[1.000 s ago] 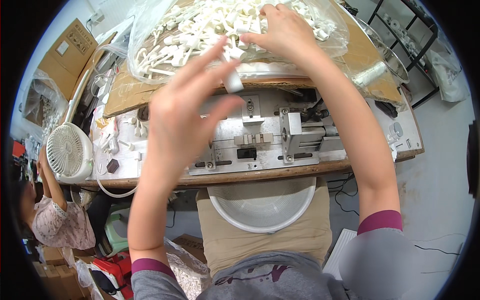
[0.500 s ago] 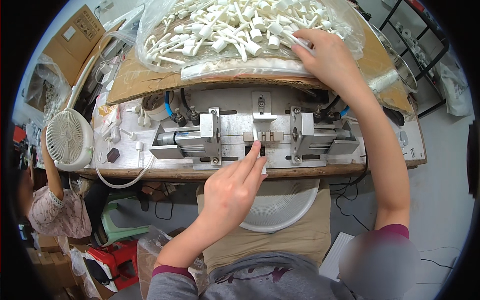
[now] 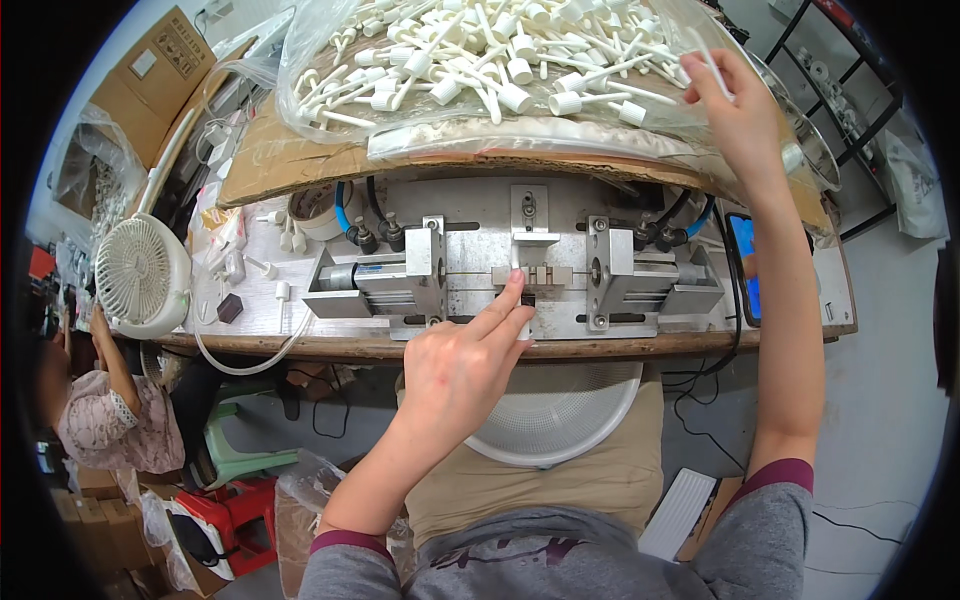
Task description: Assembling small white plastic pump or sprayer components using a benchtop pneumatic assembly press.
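The left hand (image 3: pixel 455 370) sets its extended index finger on a capped white stick (image 3: pixel 516 258), which lies across the notched metal block (image 3: pixel 555 276) between 2 pneumatic cylinders (image 3: pixel 375 290); I cannot tell whether its other fingers grip the stick, as the hand hides them. The right hand (image 3: pixel 745 120) is raised at the right side of the pile, its fingers pinching a slim white stick (image 3: pixel 712 65) that tilts up to the left.

The pile of white capped sticks (image 3: pixel 515 70) is spread over a clear plastic bag (image 3: pixel 305 45) on a cardboard sheet (image 3: pixel 270 165), behind the cylinders. On the tabletop (image 3: pixel 250 330), a tape roll (image 3: pixel 318 212) is near the left cylinder. A white mesh basket (image 3: pixel 560 410) sits on the person's lap, below the tabletop edge. A white fan (image 3: pixel 140 275) stands at far left.
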`<state>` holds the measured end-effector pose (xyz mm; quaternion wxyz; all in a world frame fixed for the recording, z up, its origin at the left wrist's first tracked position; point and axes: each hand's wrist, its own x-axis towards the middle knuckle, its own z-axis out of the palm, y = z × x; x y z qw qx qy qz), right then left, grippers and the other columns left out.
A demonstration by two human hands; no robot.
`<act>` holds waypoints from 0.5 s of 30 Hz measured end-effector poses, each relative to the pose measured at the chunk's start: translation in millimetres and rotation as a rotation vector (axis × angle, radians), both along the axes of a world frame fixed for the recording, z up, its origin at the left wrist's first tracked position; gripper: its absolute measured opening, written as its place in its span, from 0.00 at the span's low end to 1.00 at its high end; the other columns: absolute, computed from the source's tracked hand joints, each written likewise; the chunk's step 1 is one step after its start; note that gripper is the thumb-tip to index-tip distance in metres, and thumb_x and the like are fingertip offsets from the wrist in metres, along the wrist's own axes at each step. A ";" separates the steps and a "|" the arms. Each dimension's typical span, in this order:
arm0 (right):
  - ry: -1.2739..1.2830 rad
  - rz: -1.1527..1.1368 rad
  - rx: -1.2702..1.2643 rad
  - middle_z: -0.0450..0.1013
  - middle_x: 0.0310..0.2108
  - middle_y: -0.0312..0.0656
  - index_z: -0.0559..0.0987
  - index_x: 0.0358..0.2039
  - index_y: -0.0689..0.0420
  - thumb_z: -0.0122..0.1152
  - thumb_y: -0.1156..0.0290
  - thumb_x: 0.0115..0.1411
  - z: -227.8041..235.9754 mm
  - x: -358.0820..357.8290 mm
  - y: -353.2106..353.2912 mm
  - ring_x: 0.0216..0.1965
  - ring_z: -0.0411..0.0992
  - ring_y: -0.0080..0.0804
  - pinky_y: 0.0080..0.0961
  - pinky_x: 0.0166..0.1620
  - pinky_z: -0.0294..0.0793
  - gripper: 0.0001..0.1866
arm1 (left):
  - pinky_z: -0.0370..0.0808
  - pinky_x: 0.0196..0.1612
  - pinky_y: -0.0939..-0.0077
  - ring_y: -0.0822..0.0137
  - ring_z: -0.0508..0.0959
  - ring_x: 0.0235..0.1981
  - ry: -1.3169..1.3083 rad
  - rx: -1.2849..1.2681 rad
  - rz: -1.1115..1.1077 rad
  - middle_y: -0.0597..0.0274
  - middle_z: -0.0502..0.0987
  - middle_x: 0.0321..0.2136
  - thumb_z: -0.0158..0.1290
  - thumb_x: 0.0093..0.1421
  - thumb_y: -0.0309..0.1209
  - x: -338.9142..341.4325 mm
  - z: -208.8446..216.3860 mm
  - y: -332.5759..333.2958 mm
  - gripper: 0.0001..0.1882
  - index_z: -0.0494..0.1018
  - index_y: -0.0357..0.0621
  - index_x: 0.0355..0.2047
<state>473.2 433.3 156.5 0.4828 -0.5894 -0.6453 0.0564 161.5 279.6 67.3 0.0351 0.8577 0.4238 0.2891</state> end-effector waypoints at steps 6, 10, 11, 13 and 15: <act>0.431 0.174 -0.110 0.82 0.33 0.40 0.74 0.42 0.63 0.61 0.63 0.66 18.8 -47.6 -64.2 0.24 0.70 0.15 0.16 0.29 0.67 0.15 | 0.76 0.24 0.76 0.64 0.79 0.17 0.026 -0.038 -0.010 0.57 0.80 0.51 0.65 0.51 0.33 -1.1 4.0 0.3 0.15 0.81 0.44 0.40; 0.536 0.373 -0.213 0.82 0.34 0.40 0.71 0.41 0.61 0.60 0.68 0.67 -19.8 -102.1 -126.0 0.25 0.72 0.11 0.11 0.26 0.66 0.11 | 0.79 0.30 0.76 0.65 0.82 0.25 -0.149 -0.102 0.026 0.57 0.82 0.45 0.69 0.47 0.28 5.2 24.2 -5.6 0.19 0.81 0.41 0.41; 0.568 0.411 -0.262 0.82 0.34 0.41 0.70 0.41 0.61 0.60 0.69 0.66 -29.0 -109.6 -141.0 0.29 0.74 0.14 0.13 0.29 0.69 0.11 | 0.79 0.32 0.75 0.64 0.82 0.27 -0.281 -0.055 0.011 0.56 0.82 0.43 0.69 0.46 0.27 12.4 31.3 -4.8 0.20 0.80 0.40 0.42; 0.660 0.478 -0.369 0.82 0.35 0.42 0.70 0.42 0.60 0.61 0.70 0.66 -44.4 -125.0 -166.9 0.35 0.78 0.18 0.17 0.35 0.75 0.11 | 0.79 0.32 0.73 0.63 0.82 0.30 -0.425 0.021 -0.039 0.56 0.82 0.39 0.68 0.47 0.24 16.6 32.1 -1.4 0.21 0.80 0.39 0.43; 0.541 0.469 -0.384 0.82 0.32 0.41 0.72 0.42 0.60 0.60 0.69 0.67 -50.4 -129.5 -176.9 0.35 0.78 0.18 0.18 0.35 0.75 0.09 | 0.78 0.30 0.71 0.61 0.82 0.31 -0.460 0.083 -0.122 0.58 0.81 0.36 0.65 0.50 0.23 17.3 28.0 1.2 0.19 0.78 0.39 0.44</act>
